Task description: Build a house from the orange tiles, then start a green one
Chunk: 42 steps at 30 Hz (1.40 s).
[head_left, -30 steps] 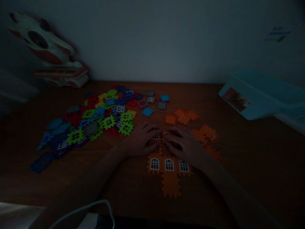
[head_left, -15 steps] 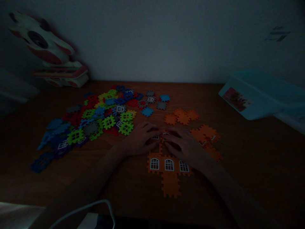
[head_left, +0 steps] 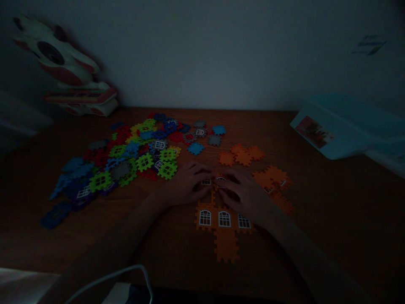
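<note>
Grip of left hand (head_left: 186, 184), right hand (head_left: 245, 195): curled on five-window orange tile build (head_left: 225, 219), hold unclear

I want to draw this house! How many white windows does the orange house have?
5: three white windows sit in a row across the orange plastic house, and two more sit between the left hand and the right hand. More may be hidden under the hands.

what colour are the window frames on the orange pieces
White and arched on the orange tiles; head view shows them best.
</note>
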### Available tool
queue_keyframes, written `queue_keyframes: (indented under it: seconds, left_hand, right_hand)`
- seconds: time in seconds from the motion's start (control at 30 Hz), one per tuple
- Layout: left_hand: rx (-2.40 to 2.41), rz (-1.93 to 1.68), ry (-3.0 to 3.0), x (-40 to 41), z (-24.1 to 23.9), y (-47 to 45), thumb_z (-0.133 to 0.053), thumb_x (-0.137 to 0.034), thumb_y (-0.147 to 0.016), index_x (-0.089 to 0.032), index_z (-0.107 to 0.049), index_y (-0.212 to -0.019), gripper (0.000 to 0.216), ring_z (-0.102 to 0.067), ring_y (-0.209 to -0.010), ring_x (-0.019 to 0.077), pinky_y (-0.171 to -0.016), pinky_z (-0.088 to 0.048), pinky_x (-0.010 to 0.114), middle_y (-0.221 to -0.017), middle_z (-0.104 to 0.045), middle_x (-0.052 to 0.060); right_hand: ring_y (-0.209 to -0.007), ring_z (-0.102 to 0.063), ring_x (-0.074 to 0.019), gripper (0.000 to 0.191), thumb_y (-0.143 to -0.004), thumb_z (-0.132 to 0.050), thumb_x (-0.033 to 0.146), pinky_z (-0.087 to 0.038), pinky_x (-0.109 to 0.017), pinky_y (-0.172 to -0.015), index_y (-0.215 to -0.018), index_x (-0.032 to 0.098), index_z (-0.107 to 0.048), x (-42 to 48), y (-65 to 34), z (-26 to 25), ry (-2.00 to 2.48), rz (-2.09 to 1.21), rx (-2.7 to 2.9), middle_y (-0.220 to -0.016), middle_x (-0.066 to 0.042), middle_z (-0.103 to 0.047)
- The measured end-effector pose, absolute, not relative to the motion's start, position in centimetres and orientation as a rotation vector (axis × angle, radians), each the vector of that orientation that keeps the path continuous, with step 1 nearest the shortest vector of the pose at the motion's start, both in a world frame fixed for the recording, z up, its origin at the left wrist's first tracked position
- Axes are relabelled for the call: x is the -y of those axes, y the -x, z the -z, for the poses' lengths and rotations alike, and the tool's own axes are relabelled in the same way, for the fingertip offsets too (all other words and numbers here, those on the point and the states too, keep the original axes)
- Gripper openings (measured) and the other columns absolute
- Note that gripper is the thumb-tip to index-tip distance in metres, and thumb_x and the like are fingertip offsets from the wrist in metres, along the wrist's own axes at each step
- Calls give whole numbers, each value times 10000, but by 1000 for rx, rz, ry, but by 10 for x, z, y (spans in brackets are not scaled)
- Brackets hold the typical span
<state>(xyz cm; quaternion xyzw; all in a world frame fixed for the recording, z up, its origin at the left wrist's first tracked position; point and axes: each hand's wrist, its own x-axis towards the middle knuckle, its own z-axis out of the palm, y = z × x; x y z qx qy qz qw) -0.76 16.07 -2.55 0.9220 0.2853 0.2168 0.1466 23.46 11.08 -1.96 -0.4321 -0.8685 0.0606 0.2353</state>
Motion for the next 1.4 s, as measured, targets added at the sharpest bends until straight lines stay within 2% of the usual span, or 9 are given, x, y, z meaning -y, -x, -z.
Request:
queue_keyframes:
  seconds: [0.2, 0.5, 0.67, 1.4]
  left_hand:
    - [-858, -612, -2631, -160, 23, 7, -574, -387, -965, -219, -552, -1370, 439, -545, -1181, 265, -1007, -472, 469, -1267, -636, 99]
    - [-868, -625, -2643, -158, 21, 5, -566, -383, -967, -202, -593, -1306, 385, -547, -1182, 265, -1011, -468, 450, -1259, -640, 107]
    - [-844, -634, -2643, -159, 21, 5, -559, -390, -970, -211, -598, -1297, 374, -551, -1162, 264, -993, -473, 455, -1244, -645, 100]
    - [-847, -643, -2631, -161, 25, 6, -571, -445, -974, -205, -582, -1312, 415, -547, -1182, 260, -1013, -469, 452, -1250, -648, 101]
  right_hand:
    - [-1104, -610, -262, 257, -936, -598, 239, -534, -464, -942, -1168, 247, -707, -110, -233, 19, 1222, -158, 2361, -1207, -108, -629]
    - [-1123, -607, -280, 270, -935, -586, 230, -530, -499, -958, -1184, 224, -693, -110, -232, 19, 1267, -162, 2356, -1216, -128, -627]
    - [-1137, -608, -288, 264, -930, -585, 228, -538, -526, -952, -1165, 266, -699, -112, -234, 18, 1257, -170, 2350, -1226, -116, -630]
    - [-1176, -585, -276, 258, -963, -558, 234, -535, -509, -980, -1192, 261, -674, -114, -236, 23, 1191, -201, 2361, -1270, -112, -603]
